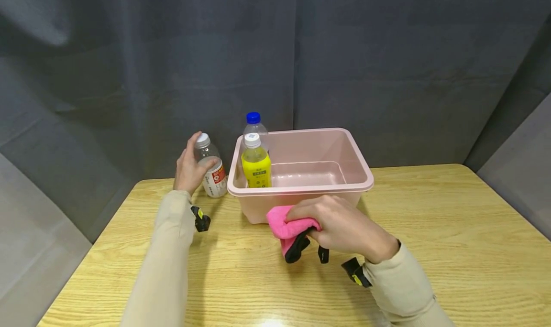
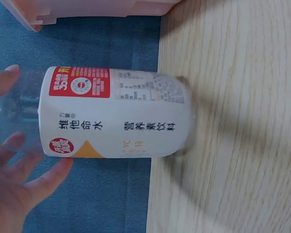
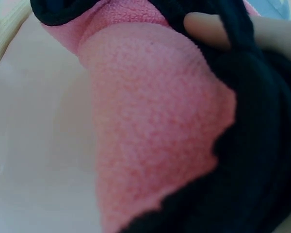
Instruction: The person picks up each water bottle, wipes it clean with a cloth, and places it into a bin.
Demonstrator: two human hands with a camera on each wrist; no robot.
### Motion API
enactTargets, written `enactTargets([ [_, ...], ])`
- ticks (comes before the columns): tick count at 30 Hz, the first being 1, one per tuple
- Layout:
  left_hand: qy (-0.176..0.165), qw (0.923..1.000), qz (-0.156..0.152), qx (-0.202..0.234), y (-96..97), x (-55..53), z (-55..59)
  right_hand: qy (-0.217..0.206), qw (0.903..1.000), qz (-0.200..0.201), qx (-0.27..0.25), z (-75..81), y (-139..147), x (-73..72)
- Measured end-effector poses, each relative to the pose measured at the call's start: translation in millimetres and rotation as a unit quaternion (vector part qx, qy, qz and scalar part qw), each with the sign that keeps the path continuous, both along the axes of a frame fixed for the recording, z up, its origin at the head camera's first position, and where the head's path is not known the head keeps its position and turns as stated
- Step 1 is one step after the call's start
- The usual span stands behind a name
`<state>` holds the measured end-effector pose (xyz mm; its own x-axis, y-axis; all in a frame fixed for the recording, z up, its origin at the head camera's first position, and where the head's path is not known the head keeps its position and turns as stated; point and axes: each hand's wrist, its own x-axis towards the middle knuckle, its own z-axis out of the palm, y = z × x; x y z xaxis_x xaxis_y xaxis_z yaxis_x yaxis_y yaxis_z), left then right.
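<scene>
My left hand [image 1: 189, 167] is round the upper part of a clear plastic bottle [image 2: 119, 114] with a white cap and a white and red label. This bottle stands upright on the table, just left of a pink plastic bin [image 1: 301, 189]. In the left wrist view, the thumb and fingers [image 2: 46, 183] lie on opposite sides of it. My right hand [image 1: 337, 224] grips a bunched pink cloth [image 1: 286, 224] with black edging and a black loop, at the bin's front wall. Pink fleecy fabric [image 3: 155, 121] fills much of the right wrist view.
Inside the bin's left end stand a yellow bottle [image 1: 257, 169] with a white cap and, behind it, a clear bottle [image 1: 255, 126] with a blue cap. The wooden table [image 1: 452, 236] reaches back to a dark grey curtain [image 1: 387, 69].
</scene>
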<state>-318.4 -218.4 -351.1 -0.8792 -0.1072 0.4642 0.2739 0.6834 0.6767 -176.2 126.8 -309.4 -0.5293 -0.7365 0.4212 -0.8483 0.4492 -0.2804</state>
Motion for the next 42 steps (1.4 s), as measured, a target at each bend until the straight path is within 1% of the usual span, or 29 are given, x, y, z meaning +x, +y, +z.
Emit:
enactTargets([
  [3,0.003,0.9999,-0.010,-0.004,-2.3,4.2,0.8,0.000,1.0000,0.002,-0.002,-0.1,-0.6,0.1],
  [6,0.007,0.9995,-0.030,-0.004,-5.2,11.6,-0.1,-0.001,1.0000,0.002,-0.001,-0.3,-1.0,0.3],
  [10,0.012,0.9981,-0.060,-0.010,-9.3,26.8,-0.6,-0.001,1.0000,0.005,0.000,-0.3,-1.5,-0.1],
  [14,0.014,0.9954,-0.086,-0.039,-13.5,42.2,0.2,0.000,1.0000,0.006,0.000,0.4,-1.4,-0.7],
  [18,-0.002,0.9911,-0.107,-0.080,-15.5,59.9,5.1,-0.002,1.0000,0.002,0.000,1.3,-0.4,-0.7],
  [23,-0.052,0.9839,-0.134,-0.107,-16.0,84.4,15.0,-0.004,1.0000,0.002,0.000,1.4,0.5,-0.7],
  [26,-0.073,0.9787,-0.165,-0.098,-15.3,97.2,18.7,-0.003,1.0000,0.003,-0.003,1.5,0.8,-0.5],
  [29,-0.079,0.9734,-0.201,-0.076,-14.0,108.4,19.5,-0.001,1.0000,0.000,-0.005,1.3,1.1,-0.6],
  [31,-0.077,0.9701,-0.222,-0.061,-12.3,115.6,19.1,0.000,1.0000,-0.001,-0.005,1.1,1.0,-0.8],
  [33,-0.070,0.9676,-0.236,-0.057,-9.7,123.4,18.4,0.001,1.0000,-0.001,-0.005,0.9,0.9,-1.1],
  [38,-0.052,0.9623,-0.258,-0.069,3.3,140.2,18.4,-0.004,1.0000,0.004,-0.003,0.9,0.3,-1.5],
  [40,-0.051,0.9571,-0.278,-0.065,11.0,144.3,19.8,-0.007,1.0000,0.003,-0.003,0.4,0.0,-1.7],
  [42,-0.056,0.9496,-0.303,-0.059,19.7,147.1,20.7,-0.008,1.0000,0.003,-0.004,0.0,-0.1,-1.2],
])
